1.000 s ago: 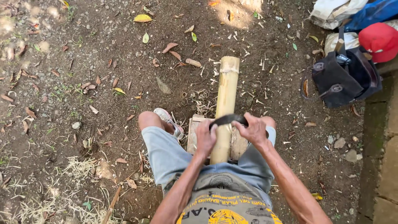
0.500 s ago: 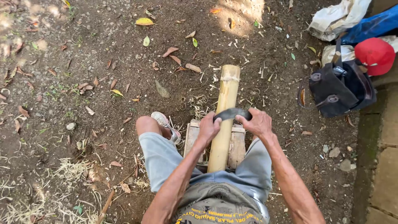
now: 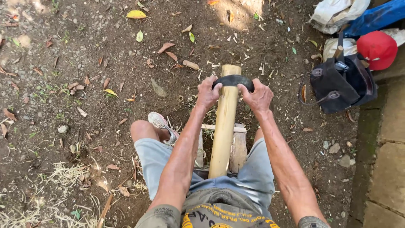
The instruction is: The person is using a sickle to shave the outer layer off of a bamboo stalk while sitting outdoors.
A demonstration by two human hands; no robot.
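A pale bamboo pole [image 3: 223,126] runs from between my knees out over the dirt, resting on a low wooden stool [image 3: 238,147]. A dark curved scraping blade [image 3: 233,80] lies across the pole near its far end. My left hand [image 3: 207,92] grips the blade's left end and my right hand [image 3: 258,96] grips its right end. Both arms are stretched forward. My left foot in a worn sandal [image 3: 162,124] sits on the ground beside the stool.
A black bag [image 3: 337,86] with a red cap [image 3: 376,48] stands at the right, with white and blue sacks [image 3: 350,14] behind it. Paving slabs [image 3: 390,156] edge the right side. Dry leaves, shavings and small stones litter the dirt.
Both hands have pushed the blade away along the pole, from close to my lap out to near its far end.
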